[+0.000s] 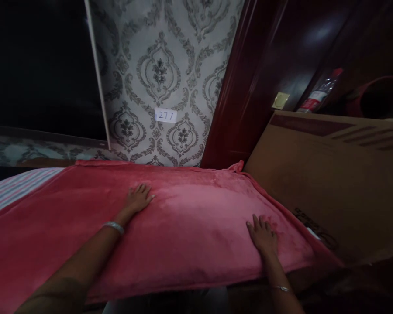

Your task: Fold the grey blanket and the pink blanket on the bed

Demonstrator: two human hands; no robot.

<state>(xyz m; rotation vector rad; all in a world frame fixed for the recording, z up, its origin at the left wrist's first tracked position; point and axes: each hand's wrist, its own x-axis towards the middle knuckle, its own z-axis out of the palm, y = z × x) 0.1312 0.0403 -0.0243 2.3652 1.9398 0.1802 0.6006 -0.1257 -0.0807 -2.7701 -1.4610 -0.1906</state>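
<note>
A large pinkish-red plush cloth [190, 226], which looks like a blanket or cover, lies spread out in front of me. My left hand [139, 198] rests flat on its far left-middle part, fingers apart. Near the right end, my right hand [263, 235] also lies palm down on the cloth with its fingers spread. Neither hand grips anything. The far edge of the cloth runs along the wall, with a small bunched corner [237, 166] at the back right. What lies under the cloth is hidden.
A big cardboard box [321, 174] stands against the cloth's right end. Behind it is a plastic bottle [321, 91] with a red cap. A dark screen [42, 65] is at upper left, above striped fabric [19, 189]. A paper label [165, 115] reading 277 is on the patterned wall.
</note>
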